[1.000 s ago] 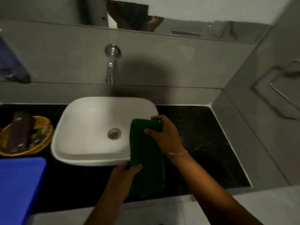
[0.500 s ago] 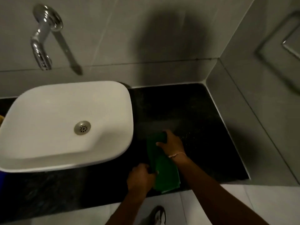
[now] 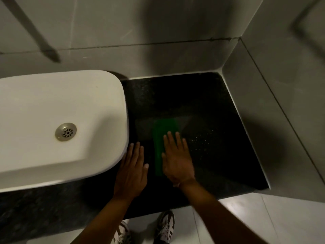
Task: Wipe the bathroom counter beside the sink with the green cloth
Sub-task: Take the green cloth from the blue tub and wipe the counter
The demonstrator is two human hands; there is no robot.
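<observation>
The green cloth [image 3: 162, 138] lies folded and flat on the black counter [image 3: 219, 147], just right of the white sink [image 3: 52, 111]. My right hand [image 3: 177, 157] presses flat on the cloth's near right part, fingers spread and pointing away from me. My left hand [image 3: 132, 169] rests flat on the bare counter between the sink's corner and the cloth, fingers together, holding nothing. The cloth's near right part is hidden under my right palm.
Grey tiled walls [image 3: 281, 103] close the counter at the back and right. Pale specks dot the counter [image 3: 202, 138] right of the cloth. The counter's front edge runs above the light floor, where two sneakers [image 3: 165, 226] show. The sink's drain [image 3: 66, 132] is at left.
The cloth went from hanging between both hands over the sink's edge to lying flat on the counter. Both hands opened and now lie flat. The view tilted down and right.
</observation>
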